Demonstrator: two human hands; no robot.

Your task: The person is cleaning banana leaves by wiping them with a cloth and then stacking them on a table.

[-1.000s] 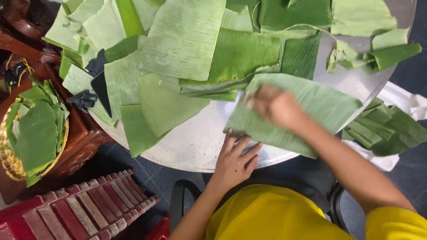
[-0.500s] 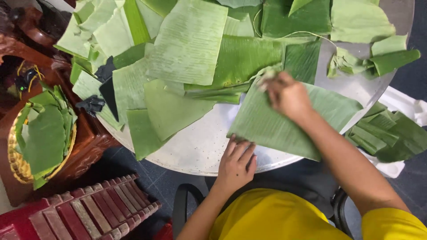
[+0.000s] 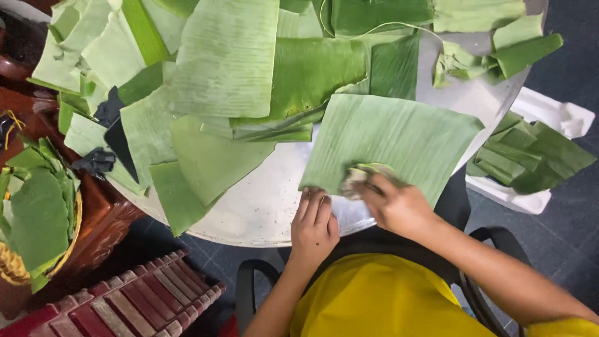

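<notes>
landmark: round counter [image 3: 262, 212], pale, speckled, near edge toward the person. big leaf piece [image 3: 393, 140] lies flat at the counter's near right edge, roughly rectangular, long axis running from the near-left corner up toward the far right; ribs run crosswise to that. its right corner overhangs the counter rim.

left hand [image 3: 314, 224] lies flat, fingers together and pointing away, pressing the leaf's near-left corner onto the counter. holds nothing. right hand [image 3: 396, 206] is closed around a crumpled pale wad [image 3: 362, 175], pressed on the leaf's near edge. cloth or leaf scrap, can't tell.

hidden/cut off: the wad is mostly under the fingers. leaf pile [image 3: 224, 81] covers the counter's far half, overlapping, so single pieces are hard to separate; top of the pile is cut by the frame. dark objects [image 3: 109, 137] under leaves at the counter's left edge, unclear what.

around: left of the counter, a woven basket [image 3: 12, 262] lined with leaves on dark carved wood. right of the counter, a white tray [image 3: 555, 118] with folded dark leaves [image 3: 530, 156]. below the counter's near-left, a red ribbed rack [image 3: 125, 306]. dark tiled floor [image 3: 561, 249]. yellow shirt [image 3: 387, 299], black chair arms.
</notes>
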